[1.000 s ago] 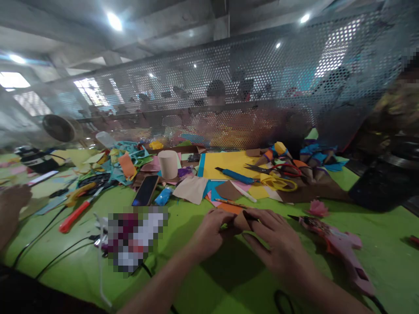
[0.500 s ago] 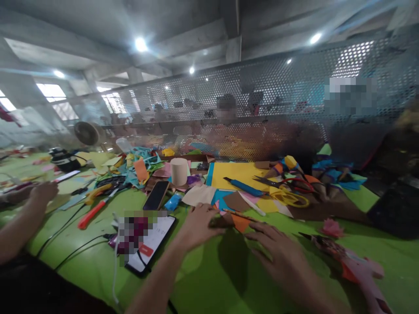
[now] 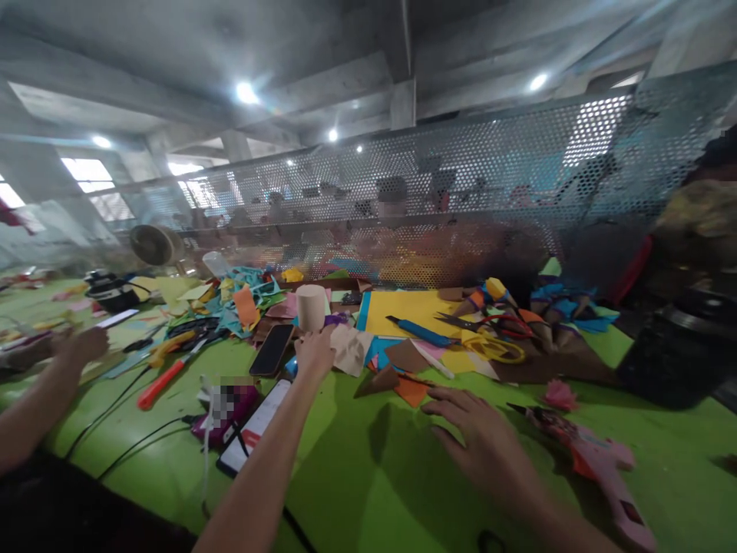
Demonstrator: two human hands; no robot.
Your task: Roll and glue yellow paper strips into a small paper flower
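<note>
Sheet, beige and crumpled, lies beside the left hand, whose hold I cannot tell; the right hand spreads loosely near 1 pointed brown piece.

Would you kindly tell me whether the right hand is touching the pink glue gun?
Apart: the head view shows green tabletop between right hand and glue gun.
</note>
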